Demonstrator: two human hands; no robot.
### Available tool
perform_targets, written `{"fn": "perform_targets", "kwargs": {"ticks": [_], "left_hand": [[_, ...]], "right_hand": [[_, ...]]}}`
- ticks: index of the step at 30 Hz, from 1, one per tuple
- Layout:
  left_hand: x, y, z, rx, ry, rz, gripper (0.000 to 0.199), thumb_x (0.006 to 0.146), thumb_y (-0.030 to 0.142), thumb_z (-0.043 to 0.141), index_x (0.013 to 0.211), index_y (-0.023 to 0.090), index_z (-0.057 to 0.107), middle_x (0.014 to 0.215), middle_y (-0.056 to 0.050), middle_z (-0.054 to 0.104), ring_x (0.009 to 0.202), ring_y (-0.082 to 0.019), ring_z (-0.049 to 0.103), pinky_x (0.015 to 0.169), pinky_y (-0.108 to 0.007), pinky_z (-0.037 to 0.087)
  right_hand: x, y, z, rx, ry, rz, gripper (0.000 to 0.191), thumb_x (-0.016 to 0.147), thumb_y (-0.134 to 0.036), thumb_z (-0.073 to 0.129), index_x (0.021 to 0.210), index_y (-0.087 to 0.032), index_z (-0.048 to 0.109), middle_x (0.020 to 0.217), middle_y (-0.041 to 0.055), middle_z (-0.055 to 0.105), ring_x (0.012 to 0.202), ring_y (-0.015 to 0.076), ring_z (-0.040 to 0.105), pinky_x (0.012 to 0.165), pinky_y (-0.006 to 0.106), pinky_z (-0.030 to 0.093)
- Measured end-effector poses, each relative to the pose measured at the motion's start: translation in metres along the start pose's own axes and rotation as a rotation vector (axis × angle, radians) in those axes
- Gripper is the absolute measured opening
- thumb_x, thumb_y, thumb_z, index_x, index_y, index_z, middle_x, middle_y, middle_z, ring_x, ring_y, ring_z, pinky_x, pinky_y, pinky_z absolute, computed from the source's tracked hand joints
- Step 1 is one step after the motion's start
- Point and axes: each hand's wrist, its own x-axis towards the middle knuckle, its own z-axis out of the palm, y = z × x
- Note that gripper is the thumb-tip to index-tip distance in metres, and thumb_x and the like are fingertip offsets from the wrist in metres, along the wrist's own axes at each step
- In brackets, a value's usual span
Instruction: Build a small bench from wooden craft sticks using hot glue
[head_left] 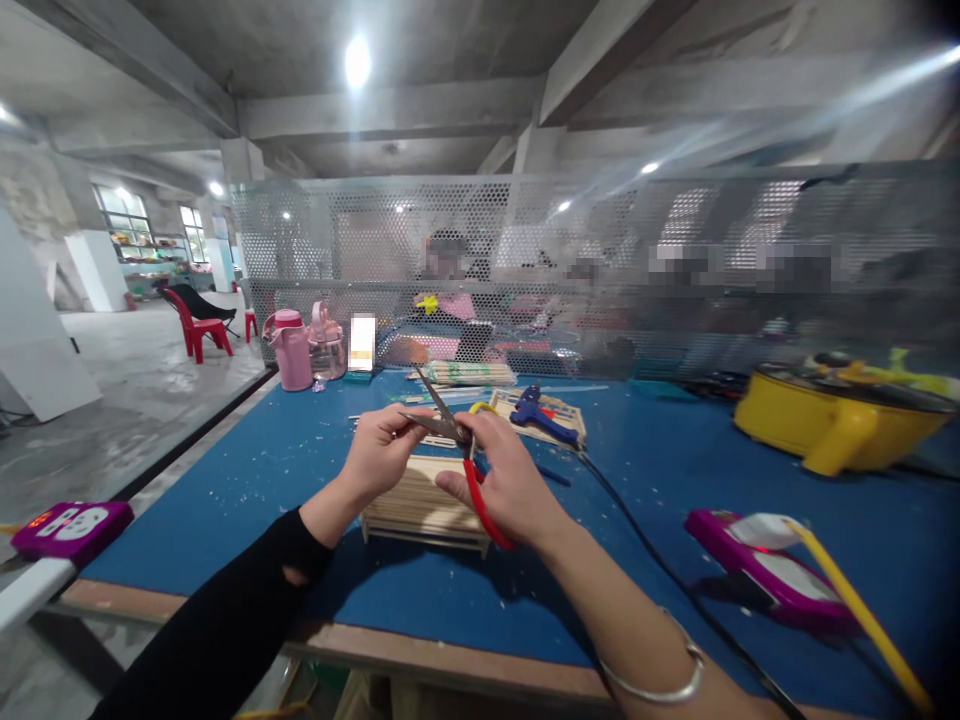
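Scissors [442,422] with red handles are in my right hand [517,470], their blades spread apart. My left hand [382,450] is closed in a pinch beside the lower blade; what its fingers hold, if anything, is too small to make out. Below both hands, a small structure of pale wooden sticks [427,510] stands on the blue table. Behind my right hand lies a blue hot glue gun [544,420], resting over a pale stick frame [574,412]. Its black cord runs toward the front right.
A bundle of sticks [465,374] lies at the back, before a perforated metal screen [360,240]. A pink thermos [291,352] and a lit phone [362,345] stand back left. Yellow electric pan [840,420] and purple power strip [772,570] are at right. Beyond the screen sits a person.
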Motion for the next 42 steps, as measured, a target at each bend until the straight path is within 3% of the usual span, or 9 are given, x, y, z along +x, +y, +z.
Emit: {"fn": "perform_targets", "kwargs": {"ticks": [17,27,34,37,40,42], "left_hand": [[-0.002,0.003,0.004,-0.045,0.022,-0.014,0.014,0.075,0.022,0.057,0.079,0.016,0.069,0.076,-0.006,0.069,0.070,-0.015,0.063,0.064,-0.025,0.048],[-0.002,0.006,0.004,-0.083,-0.011,-0.048,0.018,0.077,0.027,0.056,0.081,0.016,0.070,0.079,-0.006,0.070,0.073,-0.016,0.062,0.067,-0.025,0.048],[0.001,0.009,0.006,-0.003,-0.004,-0.044,0.019,0.076,0.027,0.056,0.079,0.014,0.070,0.068,-0.006,0.066,0.064,-0.014,0.058,0.061,-0.025,0.046],[0.004,0.009,0.004,0.020,0.002,-0.036,0.019,0.077,0.027,0.056,0.083,0.014,0.069,0.073,-0.007,0.066,0.069,-0.014,0.059,0.064,-0.025,0.046],[0.006,0.004,-0.002,0.097,0.019,0.035,0.021,0.080,0.023,0.051,0.091,0.015,0.066,0.082,-0.007,0.063,0.076,-0.014,0.058,0.069,-0.026,0.045],[0.007,0.000,-0.006,0.176,0.038,0.097,0.023,0.082,0.018,0.046,0.095,0.016,0.065,0.083,-0.006,0.059,0.078,-0.013,0.055,0.071,-0.026,0.044]], "right_hand": [[0.001,-0.004,-0.002,-0.040,-0.005,-0.007,0.055,0.067,-0.049,0.062,0.111,-0.021,0.047,0.093,0.0077,0.052,0.085,0.0243,0.048,0.076,0.041,0.041],[0.001,-0.002,-0.003,-0.042,0.026,-0.027,0.042,0.072,-0.047,0.058,0.102,-0.018,0.053,0.082,0.0061,0.056,0.076,0.0204,0.052,0.067,0.032,0.044],[0.002,-0.004,-0.005,0.013,0.012,0.034,0.037,0.076,-0.044,0.054,0.101,-0.017,0.058,0.084,0.0067,0.065,0.075,0.0181,0.059,0.067,0.027,0.045],[0.003,0.009,-0.014,0.031,0.085,0.168,0.039,0.073,-0.047,0.056,0.098,-0.017,0.061,0.077,0.0058,0.066,0.067,0.0175,0.060,0.062,0.026,0.046],[0.002,0.035,-0.034,-0.037,0.221,0.491,0.046,0.065,-0.049,0.060,0.096,-0.016,0.060,0.075,0.0066,0.067,0.063,0.0190,0.060,0.056,0.027,0.046],[0.001,0.054,-0.049,-0.156,0.191,0.661,0.044,0.060,-0.045,0.064,0.093,-0.016,0.060,0.076,0.0079,0.067,0.066,0.0209,0.061,0.056,0.027,0.045]]}}
